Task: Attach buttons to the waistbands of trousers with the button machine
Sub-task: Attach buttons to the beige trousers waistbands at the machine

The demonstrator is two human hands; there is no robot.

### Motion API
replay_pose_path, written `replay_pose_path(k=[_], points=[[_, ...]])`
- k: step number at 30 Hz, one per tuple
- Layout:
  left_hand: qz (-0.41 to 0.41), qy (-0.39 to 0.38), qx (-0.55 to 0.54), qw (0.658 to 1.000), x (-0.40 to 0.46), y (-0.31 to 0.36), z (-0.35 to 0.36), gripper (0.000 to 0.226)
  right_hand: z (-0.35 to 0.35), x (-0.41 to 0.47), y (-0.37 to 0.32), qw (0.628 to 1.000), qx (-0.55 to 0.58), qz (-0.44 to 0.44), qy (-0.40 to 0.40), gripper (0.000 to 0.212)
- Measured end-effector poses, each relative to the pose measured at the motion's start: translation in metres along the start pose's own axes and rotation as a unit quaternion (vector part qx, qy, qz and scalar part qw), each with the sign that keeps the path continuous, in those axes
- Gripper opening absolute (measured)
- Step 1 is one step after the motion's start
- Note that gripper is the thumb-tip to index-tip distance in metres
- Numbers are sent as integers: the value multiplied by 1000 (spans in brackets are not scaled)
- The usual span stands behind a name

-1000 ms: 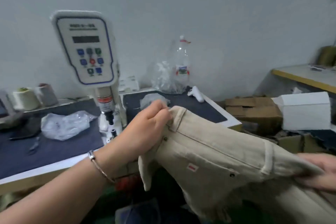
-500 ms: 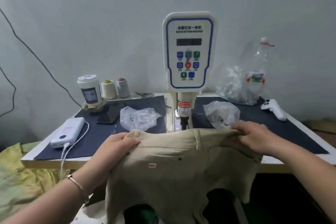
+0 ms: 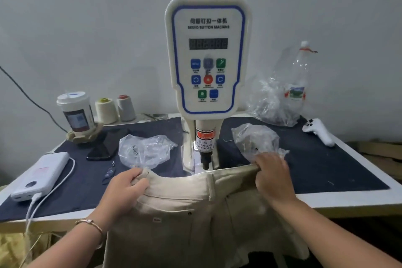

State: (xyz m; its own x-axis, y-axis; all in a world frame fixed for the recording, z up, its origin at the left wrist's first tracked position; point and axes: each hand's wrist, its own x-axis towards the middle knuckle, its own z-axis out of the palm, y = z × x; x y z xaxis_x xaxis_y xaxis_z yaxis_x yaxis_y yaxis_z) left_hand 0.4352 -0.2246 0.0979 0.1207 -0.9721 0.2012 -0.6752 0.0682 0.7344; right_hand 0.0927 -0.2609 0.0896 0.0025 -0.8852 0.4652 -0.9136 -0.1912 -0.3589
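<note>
- Two hands, left hand point(image 3: 127, 185) and right hand point(image 3: 273, 177), grip the beige trousers' waistband point(image 3: 195, 180) at lower centre.
- Button machine point(image 3: 207, 54) stands directly above on the table point(image 3: 348, 198).

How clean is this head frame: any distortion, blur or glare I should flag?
Head view: wide-angle bending curves the table edge; the button machine panel text is soft but readable; light is flat and dim with weak shadows; the plastic bags show mild glare; both hands on the trousers look reasonably sharp.
</note>
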Motion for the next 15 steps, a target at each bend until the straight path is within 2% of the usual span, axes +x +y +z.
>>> replay_pose_path(k=[3,5,7,10,13,15], points=[[-17,10,-42,999,-2,-4,3,27,1,11,11,981,146,109,70,32],[-29,20,-104,994,-2,-8,6,25,1,30,16,981,110,142,67,26],[-36,18,-159,986,-1,-11,6,23,5,50,22,989,40,144,1,26],[-36,10,-200,979,0,-14,7,22,10,68,29,975,-32,187,-119,28],[-28,17,-207,978,1,-16,10,22,12,82,27,970,-76,160,-168,22],[-26,19,-208,978,4,-20,10,26,10,94,20,935,-104,212,-263,35]])
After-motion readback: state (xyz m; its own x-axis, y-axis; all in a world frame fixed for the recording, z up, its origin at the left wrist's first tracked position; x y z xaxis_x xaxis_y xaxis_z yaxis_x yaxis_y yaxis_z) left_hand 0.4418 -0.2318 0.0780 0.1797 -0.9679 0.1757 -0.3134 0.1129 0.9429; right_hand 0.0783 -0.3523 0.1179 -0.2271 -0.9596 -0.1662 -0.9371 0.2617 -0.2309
